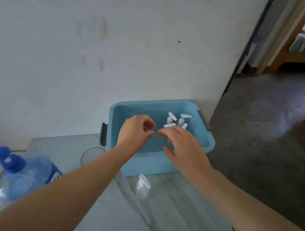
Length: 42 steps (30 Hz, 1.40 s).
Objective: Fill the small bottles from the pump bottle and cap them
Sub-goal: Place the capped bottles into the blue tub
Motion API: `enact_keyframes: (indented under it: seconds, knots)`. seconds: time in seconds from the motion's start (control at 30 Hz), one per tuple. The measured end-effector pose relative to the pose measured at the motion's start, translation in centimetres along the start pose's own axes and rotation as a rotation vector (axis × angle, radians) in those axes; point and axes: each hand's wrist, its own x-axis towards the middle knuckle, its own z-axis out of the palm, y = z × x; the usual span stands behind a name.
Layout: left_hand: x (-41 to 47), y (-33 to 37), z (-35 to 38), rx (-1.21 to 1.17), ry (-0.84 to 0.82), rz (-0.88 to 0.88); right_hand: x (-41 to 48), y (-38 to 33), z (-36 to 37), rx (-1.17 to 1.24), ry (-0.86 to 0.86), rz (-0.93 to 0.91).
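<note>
Reaching stage. Both hands hang over the blue bin at frame centre. The left hand has curled fingers; whether they pinch anything cannot be told. The right hand is spread, holding nothing. Small bottles stand in the bin's upper right, one capped bottle just below the bin, and the pump bottle at lower left. Advice: lift one bottle by its body, upright.

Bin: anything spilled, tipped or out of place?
No spill shows. The small bottles cluster at the far right of the bin, pump heads pointing different ways. A lone bottle stands on the table, outside it.
</note>
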Motion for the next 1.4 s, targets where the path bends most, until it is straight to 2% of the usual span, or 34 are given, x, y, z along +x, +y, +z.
enact_keyframes:
  seconds: [0.1, 0.2, 0.27, 0.47, 0.67, 0.87, 1.0, 1.13, 1.27, 1.4]
  knots:
    - [-3.9, -1.4, -2.3, -0.017, 0.014, 0.013, -2.1, -2.1, 1.3, 0.165, -0.159, 0.054]
    - [-7.5, -3.0, -4.3, -0.017, 0.024, -0.007, -3.1, -3.4, 3.5, 0.075, -0.327, 0.148]
    - [-9.3, -3.9, -5.5, 0.005, 0.021, -0.022, -3.4, -4.2, 5.0, -0.001, -0.364, 0.183]
    - [-13.1, -5.5, -9.2, 0.007, 0.058, -0.043, -3.9, -6.7, 6.2, -0.118, -0.348, 0.216]
    - [-15.5, -6.9, -13.9, 0.017, 0.119, -0.021, -3.6, -11.9, 5.1, -0.114, -0.349, 0.131]
    - [-17.6, -9.1, -18.6, 0.002, 0.309, -0.063, -2.8, -17.7, 2.9, 0.132, -0.292, 0.078]
    - [-19.2, -11.9, -20.7, -0.104, 0.412, -0.246, -2.5, -20.5, 2.8, 0.233, -0.235, 0.076]
    - [-19.3, -14.4, -21.2, -0.118, 0.404, -0.346, -1.9, -22.2, 3.0, 0.277, -0.226, 0.056]
    - [-17.5, -15.8, -21.1, -0.113, 0.291, -0.41, -1.3, -23.3, 3.4, 0.257, -0.243, 0.051]
    - [-15.5, -16.3, -20.4, -0.158, 0.259, -0.357, -0.6, -23.4, 3.7, 0.225, -0.248, 0.068]
